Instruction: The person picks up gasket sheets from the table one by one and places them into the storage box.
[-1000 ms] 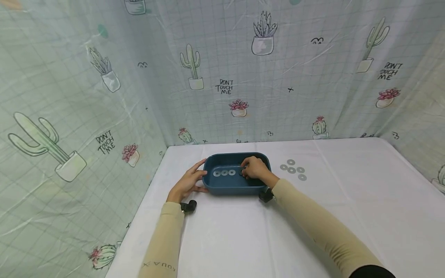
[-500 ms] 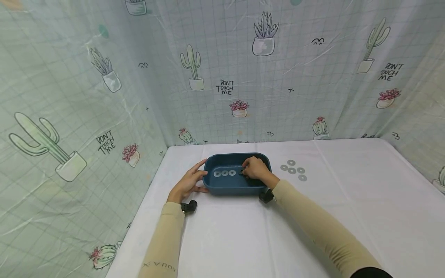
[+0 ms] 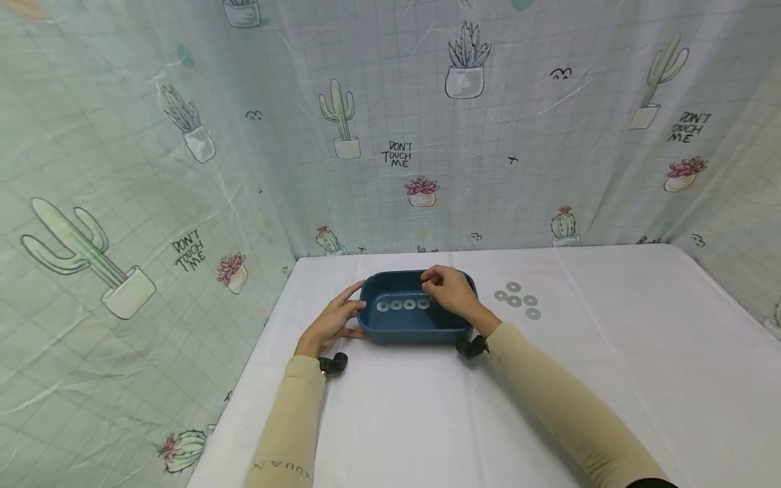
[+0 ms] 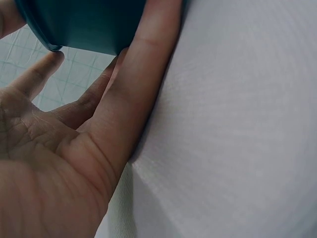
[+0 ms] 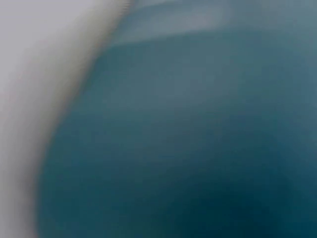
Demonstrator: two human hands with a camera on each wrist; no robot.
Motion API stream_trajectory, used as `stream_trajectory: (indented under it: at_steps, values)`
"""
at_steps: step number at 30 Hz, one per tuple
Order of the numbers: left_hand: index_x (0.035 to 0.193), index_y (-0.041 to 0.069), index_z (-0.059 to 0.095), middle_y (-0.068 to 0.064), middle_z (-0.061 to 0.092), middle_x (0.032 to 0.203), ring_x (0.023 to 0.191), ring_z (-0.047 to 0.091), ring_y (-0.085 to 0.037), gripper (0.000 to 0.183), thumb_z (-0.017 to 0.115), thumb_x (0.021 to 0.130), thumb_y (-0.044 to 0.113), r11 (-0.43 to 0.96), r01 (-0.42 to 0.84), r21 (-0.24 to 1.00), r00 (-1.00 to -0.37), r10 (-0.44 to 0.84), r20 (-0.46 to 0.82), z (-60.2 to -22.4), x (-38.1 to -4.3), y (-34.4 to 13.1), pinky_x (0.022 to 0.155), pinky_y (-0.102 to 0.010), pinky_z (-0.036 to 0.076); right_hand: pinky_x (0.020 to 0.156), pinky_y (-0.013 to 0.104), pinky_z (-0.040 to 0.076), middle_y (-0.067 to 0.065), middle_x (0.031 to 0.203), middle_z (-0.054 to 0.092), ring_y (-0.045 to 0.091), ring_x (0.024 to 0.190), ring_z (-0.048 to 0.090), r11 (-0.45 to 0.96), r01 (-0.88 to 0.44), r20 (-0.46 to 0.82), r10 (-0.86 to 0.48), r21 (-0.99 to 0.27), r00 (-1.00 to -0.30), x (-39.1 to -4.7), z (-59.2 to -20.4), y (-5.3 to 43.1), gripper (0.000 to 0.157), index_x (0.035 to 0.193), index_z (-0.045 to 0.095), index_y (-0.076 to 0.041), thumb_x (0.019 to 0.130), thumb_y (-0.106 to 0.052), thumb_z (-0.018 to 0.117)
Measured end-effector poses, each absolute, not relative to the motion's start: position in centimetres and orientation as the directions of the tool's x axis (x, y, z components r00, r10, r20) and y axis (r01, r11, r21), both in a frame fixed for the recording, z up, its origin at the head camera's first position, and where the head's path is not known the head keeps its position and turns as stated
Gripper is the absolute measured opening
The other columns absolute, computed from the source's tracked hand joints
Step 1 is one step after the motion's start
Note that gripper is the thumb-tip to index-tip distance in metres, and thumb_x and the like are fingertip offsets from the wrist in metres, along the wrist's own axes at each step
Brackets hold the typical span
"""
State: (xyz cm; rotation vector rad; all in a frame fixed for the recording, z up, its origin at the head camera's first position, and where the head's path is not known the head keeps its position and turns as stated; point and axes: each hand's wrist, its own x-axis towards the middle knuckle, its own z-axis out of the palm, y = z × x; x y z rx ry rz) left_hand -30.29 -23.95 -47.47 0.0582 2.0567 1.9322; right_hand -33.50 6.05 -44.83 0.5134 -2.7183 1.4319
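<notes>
Blue tray (image 3: 415, 335) stands before cloth (image 3: 500, 129) reading "DON'T TOUCH ME".

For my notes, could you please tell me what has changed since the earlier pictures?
The right hand let go of the fourth washer in the tray and moved toward its far rim. The left hand, tray and five washers on the table stayed put.

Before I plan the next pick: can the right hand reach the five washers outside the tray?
Probably yes: the washers lie uncovered just right of the blue tray, and the right hand need only lift clear of it.
</notes>
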Motion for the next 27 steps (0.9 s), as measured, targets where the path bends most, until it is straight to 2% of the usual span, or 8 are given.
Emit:
stream_trajectory:
  at_steps: [5, 8, 15, 19, 27]
  values:
    - [0.157, 0.04, 0.037, -0.024, 0.047, 0.148, 0.136, 0.053, -0.039, 0.06, 0.054, 0.104, 0.018, 0.082, -0.179, 0.98, -0.947, 0.254, -0.194, -47.6, -30.2, -23.7, 0.081, -0.057, 0.063, 0.065, 0.029, 0.056, 0.014, 0.095, 0.069, 0.036, 0.08, 0.07, 0.463, -0.353, 0.283, -0.215, -0.814, -0.935, -33.1, -43.4, 8.9, 0.023, 0.12, 0.069, -0.008, 0.101, -0.02, 0.064]
    - [0.157, 0.041, 0.037, -0.024, 0.048, 0.148, 0.135, 0.054, -0.04, 0.06, 0.055, 0.104, 0.019, 0.081, -0.176, 0.981, -0.949, 0.249, -0.191, -47.6, -30.2, -23.8, 0.081, -0.057, 0.063, 0.064, 0.028, 0.055, 0.013, 0.094, 0.067, 0.036, 0.08, 0.07, 0.49, -0.339, 0.29, -0.176, -0.803, -0.941, -32.9, -42.8, 11.4, 0.023, 0.12, 0.069, -0.009, 0.102, -0.021, 0.062]
    - [0.157, 0.042, 0.037, -0.023, 0.046, 0.149, 0.134, 0.055, -0.038, 0.06, 0.055, 0.104, 0.021, 0.089, -0.188, 0.978, -0.945, 0.253, -0.205, -47.5, -30.4, -24.0, 0.083, -0.056, 0.063, 0.067, 0.027, 0.053, 0.023, 0.105, 0.067, 0.038, 0.089, 0.067, 0.585, -0.226, 0.187, -0.127, -0.779, -0.974, -32.5, -43.2, 17.8, 0.028, 0.125, 0.066, -0.005, 0.104, -0.022, 0.06]
    - [0.157, 0.042, 0.036, -0.023, 0.045, 0.15, 0.135, 0.054, -0.039, 0.06, 0.055, 0.104, 0.021, 0.094, -0.188, 0.978, -0.946, 0.251, -0.206, -47.6, -30.4, -24.0, 0.083, -0.056, 0.063, 0.069, 0.027, 0.052, 0.024, 0.108, 0.067, 0.033, 0.088, 0.066, 0.634, -0.177, 0.131, -0.119, -0.753, -0.984, -32.4, -44.2, 21.0, 0.031, 0.127, 0.063, -0.001, 0.104, -0.021, 0.058]
    - [0.157, 0.042, 0.036, -0.023, 0.045, 0.149, 0.136, 0.052, -0.04, 0.059, 0.055, 0.105, 0.022, 0.103, -0.182, 0.978, -0.946, 0.251, -0.203, -47.6, -30.5, -24.1, 0.082, -0.055, 0.063, 0.062, 0.027, 0.046, 0.018, 0.097, 0.065, 0.023, 0.078, 0.064, 0.712, -0.111, 0.046, -0.111, -0.694, -0.993, -32.7, -46.3, 24.9, 0.031, 0.123, 0.064, 0.003, 0.101, -0.019, 0.06]
